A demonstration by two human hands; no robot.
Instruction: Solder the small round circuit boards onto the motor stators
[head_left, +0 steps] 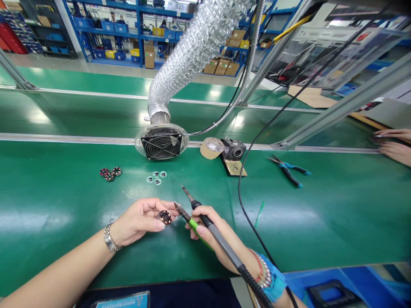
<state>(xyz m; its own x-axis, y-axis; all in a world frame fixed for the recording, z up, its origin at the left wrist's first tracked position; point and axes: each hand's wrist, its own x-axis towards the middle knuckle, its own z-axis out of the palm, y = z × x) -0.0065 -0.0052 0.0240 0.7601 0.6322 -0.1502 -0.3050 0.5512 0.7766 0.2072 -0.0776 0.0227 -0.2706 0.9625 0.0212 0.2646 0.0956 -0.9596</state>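
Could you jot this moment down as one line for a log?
Left hand: copper-wound ring | Right hand: soldering iron, green-handled tool | Nearby: fume extractor fan, blue-handled pliers

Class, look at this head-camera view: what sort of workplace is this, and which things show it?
Probably an electronics assembly workshop: a soldering iron in the right hand, a fume extractor fan on a silver duct at the green workbench, and blue storage shelves of bins and cartons behind.
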